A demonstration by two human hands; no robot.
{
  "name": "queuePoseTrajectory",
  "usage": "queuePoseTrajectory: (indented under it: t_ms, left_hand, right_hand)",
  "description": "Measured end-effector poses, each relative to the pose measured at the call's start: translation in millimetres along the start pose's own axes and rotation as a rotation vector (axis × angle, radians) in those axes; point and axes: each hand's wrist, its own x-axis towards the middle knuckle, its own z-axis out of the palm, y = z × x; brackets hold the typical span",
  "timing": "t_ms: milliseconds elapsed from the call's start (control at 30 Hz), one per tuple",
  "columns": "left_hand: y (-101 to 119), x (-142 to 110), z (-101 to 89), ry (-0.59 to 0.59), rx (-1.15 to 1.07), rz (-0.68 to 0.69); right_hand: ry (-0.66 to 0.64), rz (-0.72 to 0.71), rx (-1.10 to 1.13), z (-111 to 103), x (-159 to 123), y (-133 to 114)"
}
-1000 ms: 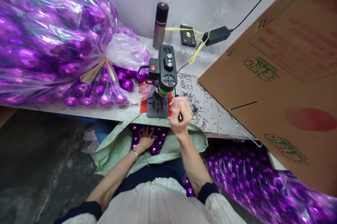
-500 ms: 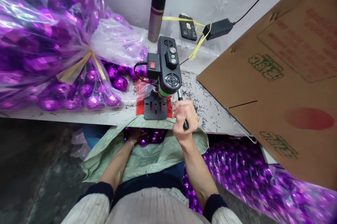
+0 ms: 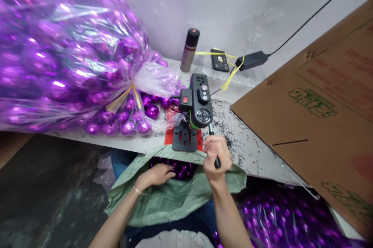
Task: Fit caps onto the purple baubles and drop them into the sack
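Observation:
My right hand [image 3: 218,155] is wrapped round the black-gripped lever handle [image 3: 217,163] of a small black bench press machine [image 3: 201,102]. The machine stands on a dark slotted base plate [image 3: 184,139] over a red sheet at the table's front edge. Below it, a pale green woven sack [image 3: 175,205] hangs wide-mouthed across my lap, with shiny purple mirror balls [image 3: 185,169] inside. My left hand [image 3: 157,175] is over the sack's mouth, palm down, fingers stretched out by the balls. No ball shows in it, though its underside is hidden.
A big clear bag of purple balls [image 3: 72,54], tied with yellow ribbon, fills the left. A spray can [image 3: 190,50], a phone-like black device [image 3: 219,61] and a power adapter [image 3: 253,60] lie behind. At right stands a cardboard box [image 3: 314,124]. Black scraps litter the table [image 3: 247,158].
My left hand has risen from deep among the balls to the sack's mouth. The right hand stays on the lever. The view has shifted, so everything sits lower and further right.

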Motion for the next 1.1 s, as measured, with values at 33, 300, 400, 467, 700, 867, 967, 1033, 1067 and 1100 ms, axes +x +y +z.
queuePoseTrajectory:
  t_ms: [33, 300, 400, 467, 700, 867, 967, 1033, 1067, 1100]
  left_hand:
    - [12, 3, -20.5, -0.136, -0.077, 0.130]
    - [36, 99, -156.9, 0.490, 0.388, -0.050]
    - [25, 126, -159.2, 0.477, 0.617, -0.149]
    - [21, 132, -153.0, 0.426, 0.682, -0.162]
    - [21, 127, -146.0, 0.329, 0.653, -0.124]
    - [22, 136, -149.0, 0.232, 0.579, -0.135]
    - [20, 140, -152.5, 0.280, 0.391, -0.064]
    - [18, 139, -157.1, 0.368, 0.174, -0.028]
    - [17, 136, -159.7, 0.431, 0.046, -0.033]
    - [17, 132, -162.0, 0.507, -0.097, -0.056]
  right_hand:
    - [-0.007, -0.002, 0.000, 0, 1, 0]
    - [0.007, -0.039, 0.043, 4, 4, -1]
    - [0.009, -0.048, 0.055, 5, 1, 1]
    - [0.010, -0.059, 0.064, 6, 0, 3]
    - [0.034, -0.076, 0.068, 11, -1, 4]
    - [0.052, -0.070, 0.081, 13, -1, 5]
    - [0.059, -0.073, 0.082, 14, -2, 6]
    - [0.060, -0.077, 0.080, 15, -2, 6]
    - [0.060, -0.078, 0.081, 15, -2, 7]
    - [0.059, -0.079, 0.082, 15, -2, 7]
